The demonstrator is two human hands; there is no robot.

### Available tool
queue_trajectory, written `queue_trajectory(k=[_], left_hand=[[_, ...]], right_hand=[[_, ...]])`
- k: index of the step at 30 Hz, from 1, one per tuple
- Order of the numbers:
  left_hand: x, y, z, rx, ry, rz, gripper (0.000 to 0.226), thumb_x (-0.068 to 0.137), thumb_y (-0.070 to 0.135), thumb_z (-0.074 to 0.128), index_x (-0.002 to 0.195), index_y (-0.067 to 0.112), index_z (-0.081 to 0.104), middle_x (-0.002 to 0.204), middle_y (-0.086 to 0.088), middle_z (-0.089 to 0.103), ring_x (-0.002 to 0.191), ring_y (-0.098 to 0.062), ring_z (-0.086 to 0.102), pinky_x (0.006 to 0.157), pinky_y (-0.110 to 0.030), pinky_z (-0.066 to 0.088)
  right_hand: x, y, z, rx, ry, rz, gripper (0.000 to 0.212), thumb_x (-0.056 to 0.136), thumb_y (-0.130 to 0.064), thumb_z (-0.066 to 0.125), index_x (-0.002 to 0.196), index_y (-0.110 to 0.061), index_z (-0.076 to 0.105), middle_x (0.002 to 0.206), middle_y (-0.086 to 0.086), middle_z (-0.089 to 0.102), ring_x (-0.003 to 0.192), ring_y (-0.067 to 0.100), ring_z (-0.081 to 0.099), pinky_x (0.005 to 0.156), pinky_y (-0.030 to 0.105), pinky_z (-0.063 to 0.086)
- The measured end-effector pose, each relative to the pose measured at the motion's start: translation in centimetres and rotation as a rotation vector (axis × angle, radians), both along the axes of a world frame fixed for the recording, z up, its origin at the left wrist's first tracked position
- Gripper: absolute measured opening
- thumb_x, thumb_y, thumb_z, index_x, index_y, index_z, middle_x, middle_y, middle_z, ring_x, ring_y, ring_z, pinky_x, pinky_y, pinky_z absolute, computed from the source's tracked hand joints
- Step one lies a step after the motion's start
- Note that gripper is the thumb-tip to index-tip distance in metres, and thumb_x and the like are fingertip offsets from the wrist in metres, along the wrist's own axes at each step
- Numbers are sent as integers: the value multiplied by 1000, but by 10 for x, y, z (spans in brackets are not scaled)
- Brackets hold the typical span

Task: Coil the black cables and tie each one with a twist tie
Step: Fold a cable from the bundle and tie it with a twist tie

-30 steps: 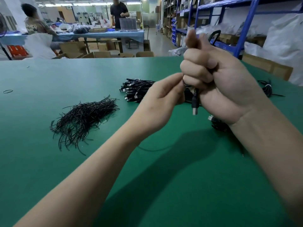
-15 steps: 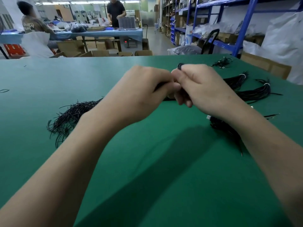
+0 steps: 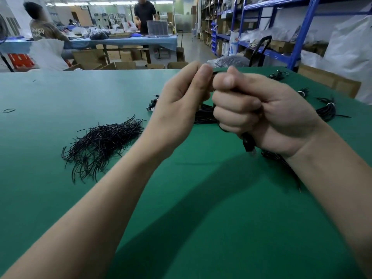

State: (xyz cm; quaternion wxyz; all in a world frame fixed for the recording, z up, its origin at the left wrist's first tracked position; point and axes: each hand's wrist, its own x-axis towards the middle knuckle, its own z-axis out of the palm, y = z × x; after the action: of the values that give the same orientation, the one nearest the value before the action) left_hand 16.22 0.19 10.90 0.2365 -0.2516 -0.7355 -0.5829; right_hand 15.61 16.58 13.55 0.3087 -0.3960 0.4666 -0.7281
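My right hand (image 3: 261, 111) is closed in a fist around a coiled black cable (image 3: 248, 141), whose plug end hangs out below the fist. My left hand (image 3: 181, 105) pinches the top of that cable between thumb and fingertips, right against the right fist. A loose heap of black twist ties (image 3: 102, 143) lies on the green table (image 3: 181, 218) to the left. Behind my hands lies a pile of uncoiled black cables (image 3: 203, 115), mostly hidden. Tied cable bundles (image 3: 328, 109) lie at the right.
A small black loop (image 3: 9, 110) lies at the table's far left. More cable pieces (image 3: 278, 75) sit at the far right edge. Blue shelving (image 3: 298, 37), boxes and white bags stand to the right. Two people work at a far table (image 3: 120, 40).
Both hands have risen from the table surface and turned; the right fist now stands upright with the plug hanging below, and the left hand's fingers have opened into a pinch at the top.
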Motion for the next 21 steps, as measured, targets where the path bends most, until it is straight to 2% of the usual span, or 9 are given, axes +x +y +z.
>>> queue_trajectory(k=[2,3,5,8,10,12,16,19,21], left_hand=[[-2,12,-13,48,-70,10,38,107,23,37,101,-12,53,82,-26,53,82,-18,46,77,-34,40],[-1,18,-19,52,-87,12,35,107,18,37,101,-11,56,79,-18,60,80,-8,49,76,-27,42],[4,29,-27,44,-116,-21,30,106,3,36,89,9,60,64,18,60,62,8,47,63,-8,40],[6,39,-34,-77,-197,-14,31,99,5,38,75,23,48,63,13,51,59,0,41,56,-18,38],[7,40,-36,-284,-209,11,31,97,2,40,73,20,40,66,4,45,63,-12,35,58,-30,34],[9,37,-33,-456,-186,25,35,101,0,44,74,22,40,64,5,44,58,-11,35,57,-24,32],[8,24,-17,-707,-109,97,24,105,16,51,83,14,61,69,-1,54,69,-21,51,69,-33,41],[10,14,-1,-826,-97,137,24,104,26,53,101,17,75,71,1,67,74,-20,61,81,-38,48],[13,9,8,-922,-67,224,26,103,33,53,100,21,76,73,2,71,76,-19,65,81,-39,51]], right_hand=[[2,-5,3,-133,-76,1,35,108,-27,21,88,-17,49,57,-9,19,48,5,14,45,21,17],[2,-6,4,-188,-122,-4,36,109,-27,20,88,-17,48,58,-9,19,48,6,15,45,20,19],[0,-8,6,-253,-192,-57,35,110,-25,22,88,-18,49,57,-10,24,48,6,18,45,20,23],[-4,-9,5,-239,-186,-254,31,110,-20,27,88,-18,50,56,-10,35,47,4,27,46,19,27],[-7,-8,3,-158,-69,-450,30,111,-21,29,90,-16,49,58,-9,43,49,5,35,48,17,30],[-9,-6,1,-24,100,-636,29,111,-23,31,92,-13,51,60,-5,55,51,10,48,49,20,38],[-11,-4,-2,331,441,-837,33,111,-21,33,89,-12,55,73,5,74,65,16,71,55,23,53],[-16,-3,-5,548,787,-1039,33,110,-21,36,86,-16,58,76,-2,73,69,6,69,66,21,55],[-17,-3,-7,713,938,-1033,33,108,-23,40,82,-18,59,74,-7,66,66,4,63,60,14,45]])
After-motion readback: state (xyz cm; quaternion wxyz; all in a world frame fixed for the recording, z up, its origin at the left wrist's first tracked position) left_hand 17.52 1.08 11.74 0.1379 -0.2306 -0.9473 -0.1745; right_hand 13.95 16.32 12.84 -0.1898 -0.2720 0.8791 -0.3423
